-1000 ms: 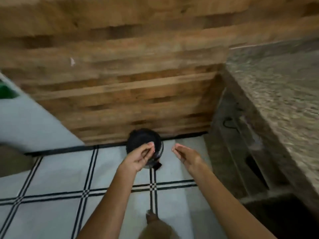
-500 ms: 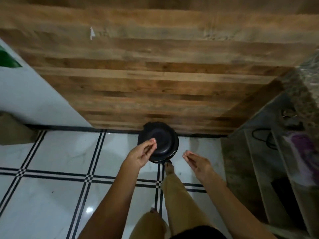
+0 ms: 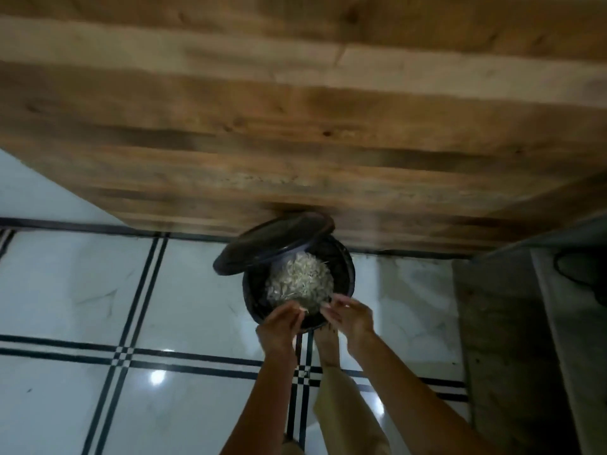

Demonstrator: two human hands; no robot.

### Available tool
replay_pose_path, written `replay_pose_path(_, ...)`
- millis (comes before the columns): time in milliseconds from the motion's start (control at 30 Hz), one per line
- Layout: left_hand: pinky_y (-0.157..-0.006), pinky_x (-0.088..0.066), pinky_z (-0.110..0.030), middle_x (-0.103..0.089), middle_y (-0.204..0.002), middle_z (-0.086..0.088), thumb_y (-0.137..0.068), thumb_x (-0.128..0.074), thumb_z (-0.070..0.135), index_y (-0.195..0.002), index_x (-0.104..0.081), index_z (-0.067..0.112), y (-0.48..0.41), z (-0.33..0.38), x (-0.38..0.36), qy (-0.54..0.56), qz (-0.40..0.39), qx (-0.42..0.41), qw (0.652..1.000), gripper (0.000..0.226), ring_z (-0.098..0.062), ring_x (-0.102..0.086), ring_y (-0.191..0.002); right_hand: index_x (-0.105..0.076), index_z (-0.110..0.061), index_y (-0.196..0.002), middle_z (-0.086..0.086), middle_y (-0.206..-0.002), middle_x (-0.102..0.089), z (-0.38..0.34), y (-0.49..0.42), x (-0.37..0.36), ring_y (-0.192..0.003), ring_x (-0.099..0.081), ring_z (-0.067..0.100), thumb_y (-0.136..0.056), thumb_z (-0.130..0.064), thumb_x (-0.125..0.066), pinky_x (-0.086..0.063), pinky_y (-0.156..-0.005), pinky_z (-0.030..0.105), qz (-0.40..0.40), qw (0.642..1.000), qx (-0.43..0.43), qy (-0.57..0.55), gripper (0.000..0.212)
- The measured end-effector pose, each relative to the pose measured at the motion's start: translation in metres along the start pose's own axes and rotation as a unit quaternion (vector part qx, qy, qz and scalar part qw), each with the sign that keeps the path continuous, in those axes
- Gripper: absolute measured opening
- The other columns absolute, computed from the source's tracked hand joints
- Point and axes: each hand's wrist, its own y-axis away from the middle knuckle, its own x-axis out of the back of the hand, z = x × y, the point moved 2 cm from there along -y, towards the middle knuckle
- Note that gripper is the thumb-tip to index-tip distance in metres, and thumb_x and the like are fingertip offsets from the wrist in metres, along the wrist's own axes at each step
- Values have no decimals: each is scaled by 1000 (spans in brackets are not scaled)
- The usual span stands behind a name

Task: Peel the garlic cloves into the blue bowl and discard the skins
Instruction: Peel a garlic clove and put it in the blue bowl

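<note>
Garlic skins (image 3: 299, 277), seemingly one heap, in one bin (image 3: 343, 270); two hands (image 3: 281, 325) (image 3: 351, 315).

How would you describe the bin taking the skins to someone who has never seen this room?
Find the wide brown wooden plank panel and follow it down to the white floor tiles with black lines. A round black plastic bin stands there against the panel's foot. Nothing else nearby has a round black lid tipped up over a heap of pale papery garlic skins.
</note>
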Motion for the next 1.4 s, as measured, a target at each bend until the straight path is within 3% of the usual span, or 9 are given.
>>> replay_pose_path(167, -82, -47, -25, -69, -96, -17, -89, -59, 5, -93, -68, -3, -92, -29, -17, -323, 131, -153, 925, 13, -28, -65, -91, -63, -2, -109, 17, -111, -61, 28, -111, -28, -94, -60, 35, -87, -14, -59, -52, -86, 50, 20, 949, 82, 303, 25)
replay_pose_path(333, -76, -42, -18, -70, -92, -9, -91, -58, 11, -91, -70, 2, -110, -36, -15, -407, 131, -203, 881, 15, -19, -65, -85, -64, -12, -112, 9, -111, -62, 31, -123, -27, -105, -58, 29, -79, -34, -72, -47, -84, 34, 90, 886, 189, 414, 41)
replay_pose_path(433, -75, -41, -18, -69, -96, -11, -93, -54, 9, -96, -68, 1, -94, -34, -9, -421, 85, -196, 882, 16, -19, -62, -84, -65, -8, -112, 13, -115, -64, 33, -120, -29, -109, -58, 29, -88, -19, -61, -46, -89, 32, 12, 877, 193, 440, 27)
replay_pose_path(600, -70, -44, -9, -66, -93, 0, -91, -55, 5, -99, -71, 9, -22, -3, 2, -348, 19, -203, 915, 19, -16, -61, -89, -72, -11, -83, 2, -92, -68, 11, -46, 3, -87, -62, 21, -73, -17, -78, -49, -76, 26, 43, 927, 187, 322, 13)
replay_pose_path(667, -82, -50, -22, -68, -95, -3, -88, -57, -1, -99, -71, 6, 26, 17, -6, -340, -11, -252, 906, 19, -16, -61, -88, -71, -16, -74, 1, -84, -68, -6, 11, 28, -84, -63, 21, -73, -15, -79, -49, -72, 25, 33, 943, 231, 239, 8)
replay_pose_path(800, -74, -52, -34, -67, -80, -3, -84, -65, 1, -97, -71, 9, 146, 33, -55, -349, -106, -272, 891, 17, -11, -59, -72, -66, -17, -95, -3, -87, -67, -42, 137, 106, -83, -62, 12, -88, -10, -62, -49, -75, 14, 18, 942, 301, 144, 11)
replay_pose_path(933, -71, -50, -19, -69, -80, 0, -82, -66, -3, -87, -69, 18, 286, -2, -128, -362, -294, -216, 858, 21, -7, -62, -70, -64, -12, -103, -4, -97, -66, -54, 266, 224, -88, -62, 4, -90, -11, -58, -49, -76, 12, 107, 924, 363, 61, 15)
replay_pose_path(1100, -60, -49, -14, -68, -70, 7, -82, -63, -8, -88, -70, 12, 454, -104, -201, -421, -502, -148, 741, 22, -3, -61, -61, -66, -20, -100, -5, -94, -71, -13, 389, 389, -80, -65, 0, -90, -5, -58, -50, -68, 13, 312, 861, 400, -41, 20)
replay_pose_path(1400, -73, -50, -21, -71, -90, -4, -82, -69, 5, -96, -71, 13, 716, -399, -162, -537, -726, -195, 382, 17, -6, -61, -70, -66, -23, -103, -6, -103, -68, 184, 536, 651, -99, -63, 12, -90, -6, -55, -49, -89, 30, 661, 672, 286, -173, 24)
